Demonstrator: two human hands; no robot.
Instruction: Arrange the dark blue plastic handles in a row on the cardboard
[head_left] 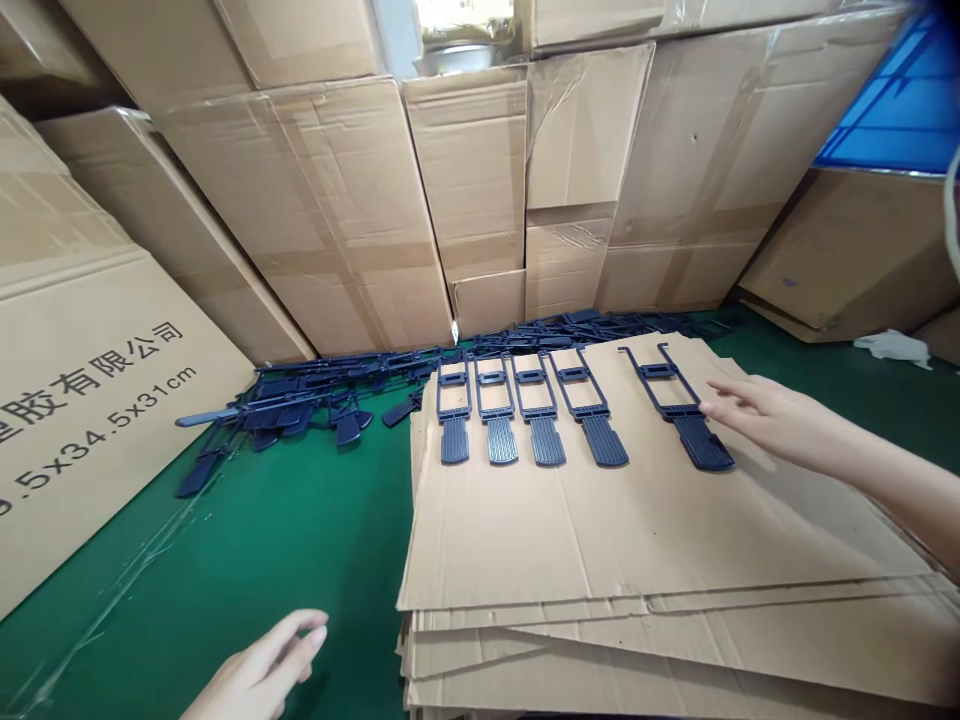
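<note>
right grip (757,415) open beside fifth plastic part (679,410), left grip (259,675) open, empty, cardboard sheet (600,530)

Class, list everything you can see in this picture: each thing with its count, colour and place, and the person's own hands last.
Plastic parts in a row: five, dark blue, far end of the top cardboard sheet.
Loose plastic parts: a heap, dark blue, on the table behind and left of the sheets.
Cardboard sheets: a stack, brown, centre.
Table: one, green.
Cartons: many, brown, stacked behind and at left.
White scrap: one, far right.
Left hand: open, above the table.
Right hand: fingers at the rightmost part.
</note>
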